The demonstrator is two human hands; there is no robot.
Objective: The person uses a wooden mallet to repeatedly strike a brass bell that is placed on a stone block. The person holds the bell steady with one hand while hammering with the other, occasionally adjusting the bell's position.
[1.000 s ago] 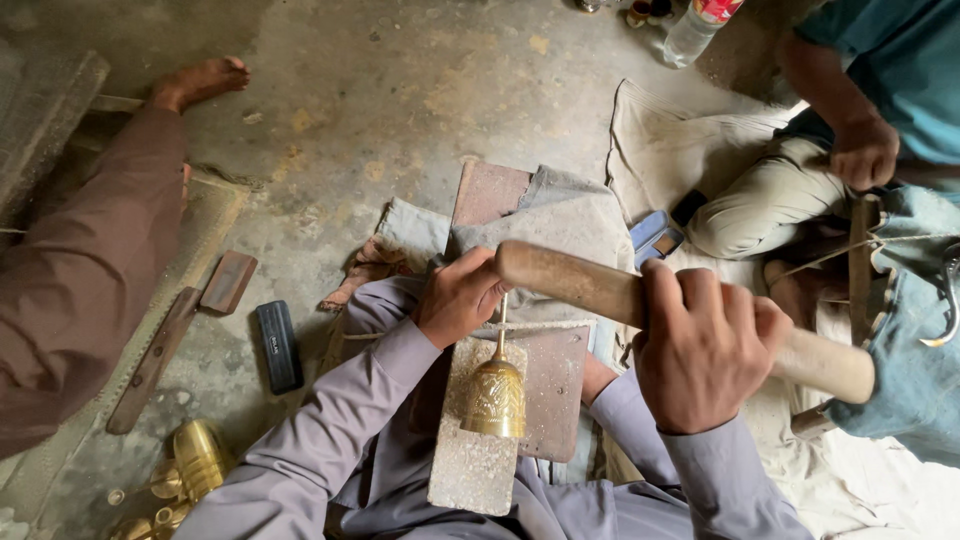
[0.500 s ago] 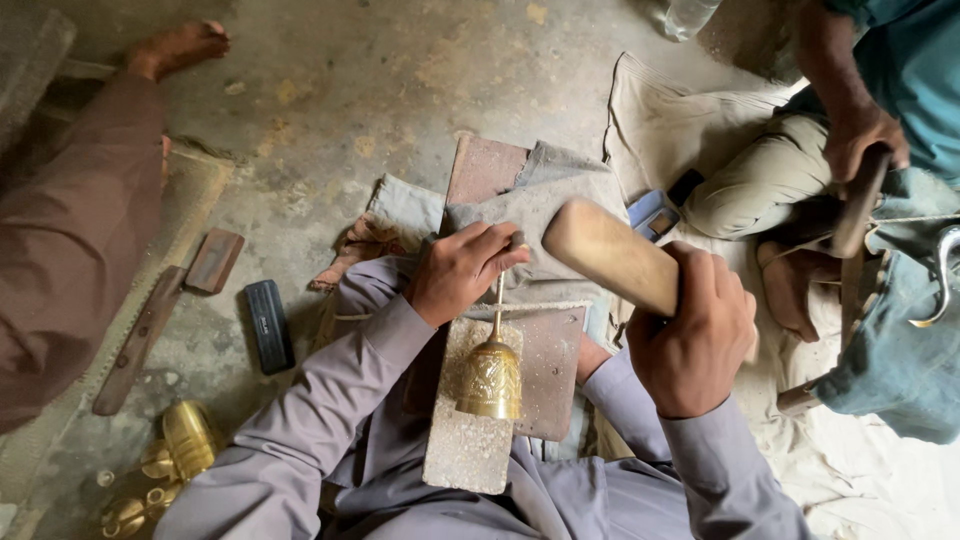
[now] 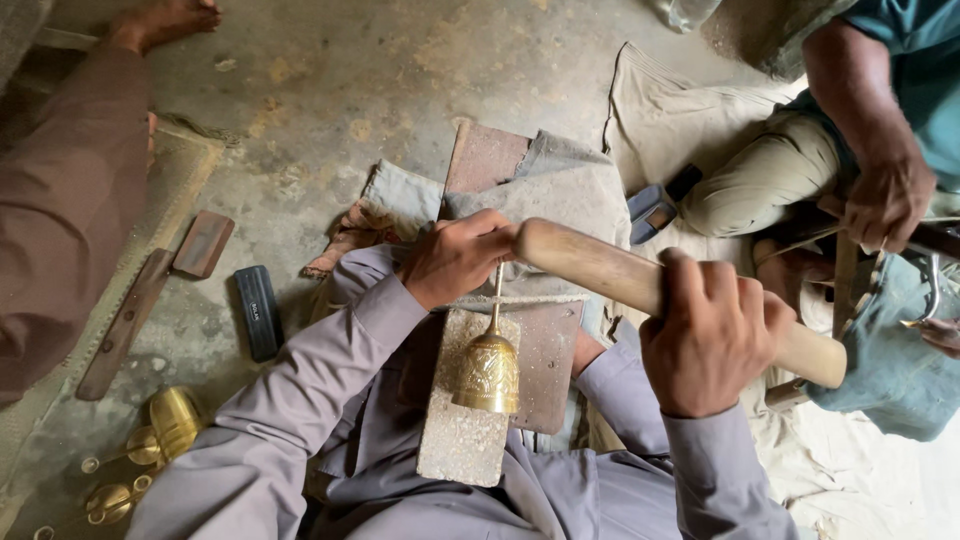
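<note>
My left hand (image 3: 458, 257) is closed around the top of a thin metal tool (image 3: 495, 298) that stands upright on an engraved brass bell (image 3: 488, 372). The bell rests on a rough stone block (image 3: 458, 440) on my lap. My right hand (image 3: 712, 335) grips a thick wooden mallet (image 3: 610, 272), held level, with its far end right beside my left hand above the tool.
Several brass bells (image 3: 150, 450) lie on the floor at lower left, next to a dark flat bar (image 3: 125, 325) and a black block (image 3: 258, 312). Folded cloths (image 3: 560, 180) lie ahead. One person's leg (image 3: 60, 200) is at left, another person (image 3: 880, 150) works at right.
The mallet was raised and tilted half a second ago. It has since swung down and lies level, its end over the tool. My left hand has stayed on the tool.
</note>
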